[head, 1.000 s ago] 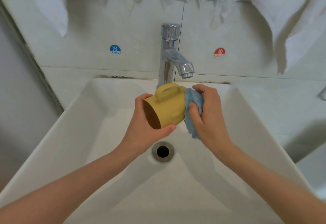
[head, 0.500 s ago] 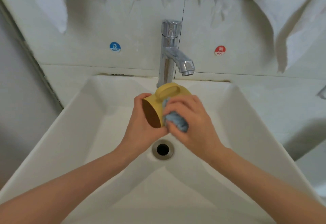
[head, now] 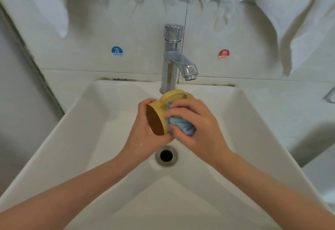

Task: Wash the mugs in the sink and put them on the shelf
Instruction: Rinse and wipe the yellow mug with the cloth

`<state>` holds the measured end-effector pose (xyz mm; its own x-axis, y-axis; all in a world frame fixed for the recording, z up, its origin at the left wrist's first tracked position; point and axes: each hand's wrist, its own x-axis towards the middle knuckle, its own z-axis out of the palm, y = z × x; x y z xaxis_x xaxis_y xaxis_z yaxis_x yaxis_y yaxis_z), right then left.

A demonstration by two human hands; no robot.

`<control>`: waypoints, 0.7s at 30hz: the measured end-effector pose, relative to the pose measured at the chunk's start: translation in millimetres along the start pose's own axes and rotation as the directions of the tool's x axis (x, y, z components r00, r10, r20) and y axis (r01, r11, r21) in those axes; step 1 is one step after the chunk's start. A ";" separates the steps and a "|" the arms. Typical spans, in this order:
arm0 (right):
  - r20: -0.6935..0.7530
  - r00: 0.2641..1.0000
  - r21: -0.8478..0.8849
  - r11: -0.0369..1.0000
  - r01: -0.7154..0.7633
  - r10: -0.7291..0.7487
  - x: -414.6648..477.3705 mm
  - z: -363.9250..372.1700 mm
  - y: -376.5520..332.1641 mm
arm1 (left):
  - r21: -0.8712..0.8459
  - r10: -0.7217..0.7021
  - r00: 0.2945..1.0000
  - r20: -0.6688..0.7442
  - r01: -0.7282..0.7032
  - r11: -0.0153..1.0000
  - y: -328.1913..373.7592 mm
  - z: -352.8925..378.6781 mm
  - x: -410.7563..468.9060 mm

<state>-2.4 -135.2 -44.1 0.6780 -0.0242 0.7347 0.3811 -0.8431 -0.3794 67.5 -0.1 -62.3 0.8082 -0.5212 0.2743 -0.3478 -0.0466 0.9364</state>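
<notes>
At the far left a white towel (head: 52, 6) hangs against the tiled wall. Further along the wall is a round blue sticker (head: 117, 51) marked COLD. Below them the white sink (head: 72, 130) opens wide, its sloping left wall running down toward the middle.

Over the basin the person's left hand (head: 143, 139) comes up from below and wraps around a yellow mug (head: 156, 119). The fingertips curl over the far edge of the rim and the palm cradles the underside. The mug lies on its side in the air, with its open mouth turned to the left and toward the person and its handle on top. It is held above the basin floor, just in front of and below the chrome faucet (head: 172, 55), which rises at the back edge of the sink with its spout angled to the right. The round drain (head: 166, 155) sits directly beneath the two hands.

Pressed against the mug's right side, just under the handle, is a bunched blue cloth (head: 183, 127). The right hand (head: 203, 130) clutches it, fingers curled over the cloth and pushing it onto the mug's wall. Both forearms reach in from the bottom corners.

To the right on the wall is a red sticker (head: 223, 54) marked HOT, and beyond it another white towel (head: 299, 21) hangs down in folds.
</notes>
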 end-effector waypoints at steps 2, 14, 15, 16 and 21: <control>-0.098 0.988 0.013 0.993 -0.117 0.118 1.5 -8.8 8.4 | 0.014 0.001 1.000 0.014 -0.001 1.000 -0.5 0.4 0.0; -0.222 0.897 0.259 0.910 -0.324 0.383 4.0 -22.7 22.9 | -0.028 -0.002 0.999 0.054 0.003 1.000 2.4 0.6 -1.6; -0.202 0.889 0.275 0.895 -0.351 0.411 6.1 -24.9 23.4 | -0.026 0.006 0.998 0.063 -0.004 1.000 2.9 -0.4 -0.8; -0.196 0.881 0.291 0.884 -0.366 0.430 8.5 -27.0 22.7 | -0.029 0.014 0.997 0.073 -0.012 1.000 3.6 -0.8 -0.1; -0.188 0.974 0.185 0.978 -0.091 0.126 12.9 -36.3 3.6 | 0.044 0.078 0.989 0.128 -0.085 0.995 1.3 0.3 -0.7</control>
<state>-15.0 -158.0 -15.6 0.5904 -0.2306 0.7734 0.4277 -0.7232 -0.5422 66.4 -0.1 -61.4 0.7110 -0.6278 0.3167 -0.4357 -0.0400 0.8992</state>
